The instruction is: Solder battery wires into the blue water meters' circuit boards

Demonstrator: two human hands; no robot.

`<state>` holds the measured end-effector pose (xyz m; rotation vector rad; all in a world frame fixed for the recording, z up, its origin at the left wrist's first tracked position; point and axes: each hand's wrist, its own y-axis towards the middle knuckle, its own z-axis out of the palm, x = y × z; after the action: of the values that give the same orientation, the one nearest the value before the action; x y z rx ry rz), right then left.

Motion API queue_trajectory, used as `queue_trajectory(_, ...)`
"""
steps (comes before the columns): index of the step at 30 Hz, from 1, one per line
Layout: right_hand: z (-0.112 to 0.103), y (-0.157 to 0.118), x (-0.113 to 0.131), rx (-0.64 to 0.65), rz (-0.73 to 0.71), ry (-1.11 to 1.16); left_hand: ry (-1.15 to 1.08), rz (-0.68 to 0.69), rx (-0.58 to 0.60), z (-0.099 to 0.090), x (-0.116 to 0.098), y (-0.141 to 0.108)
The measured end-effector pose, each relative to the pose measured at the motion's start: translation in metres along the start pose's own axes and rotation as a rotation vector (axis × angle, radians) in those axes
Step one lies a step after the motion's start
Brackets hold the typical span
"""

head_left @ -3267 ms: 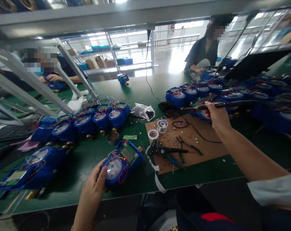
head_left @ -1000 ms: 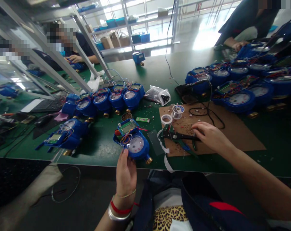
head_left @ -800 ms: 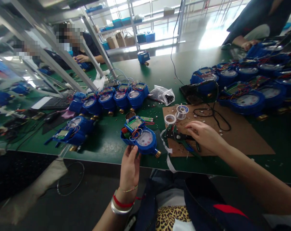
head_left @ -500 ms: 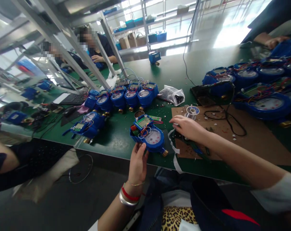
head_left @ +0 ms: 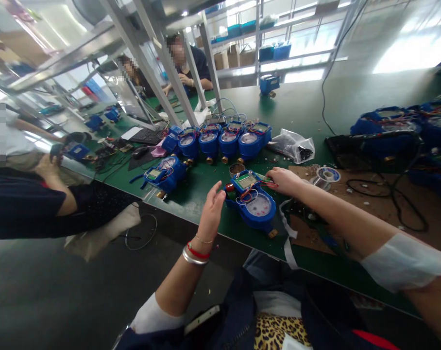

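A blue water meter (head_left: pixel 259 206) with a round dial and brass fitting lies on the green table in front of me. Its top bears a small display board (head_left: pixel 248 181), with loose red and white wires around it. My left hand (head_left: pixel 212 211) is raised at the meter's left side, fingers stretched and holding nothing. My right hand (head_left: pixel 284 182) is at the meter's upper right, fingertips together on a small green circuit board (head_left: pixel 262 178) with red wires. Its exact grip is partly hidden. Behind the meter stands a small round tin (head_left: pixel 237 168).
Several blue meters (head_left: pixel 228 142) stand in a row behind; another meter (head_left: pixel 165 172) lies left. Right are a solder spool (head_left: pixel 328 176), cardboard (head_left: pixel 373 194) and a black cable (head_left: pixel 391 187). A plastic bag (head_left: pixel 295 146) lies beyond. Co-workers sit at left and behind.
My left hand has let go of the meter's lower edge and risen beside it. My right hand has moved from the cardboard's edge to the small circuit board. The camera view has turned left.
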<state>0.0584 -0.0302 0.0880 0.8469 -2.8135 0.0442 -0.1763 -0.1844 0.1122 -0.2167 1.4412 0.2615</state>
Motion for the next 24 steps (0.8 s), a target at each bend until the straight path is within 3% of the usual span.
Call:
queue_trajectory(3, -0.010, -0.010, -0.007, -0.060, 0.066, -0.024, 0.038, -0.053, 0.099, 0.003, 0.006, 0.008)
queue_trajectory(8, -0.042, -0.048, -0.019, -0.228, 0.174, 0.011, 0.005, -0.052, -0.006, 0.003, 0.019, -0.001)
queue_trajectory(13, -0.069, -0.102, -0.010, -0.401, 0.298, 0.304, 0.062, -0.045, -0.038, 0.002, 0.025, -0.035)
queue_trajectory(18, -0.069, -0.134, 0.013, -0.498, 0.231, 0.898, 0.012, -0.094, -0.012, 0.007, 0.028, -0.064)
queue_trajectory(24, -0.053, -0.151, 0.045, -0.307, 0.210, 1.643, 0.071, -0.152, -0.026, 0.021, 0.026, -0.074)
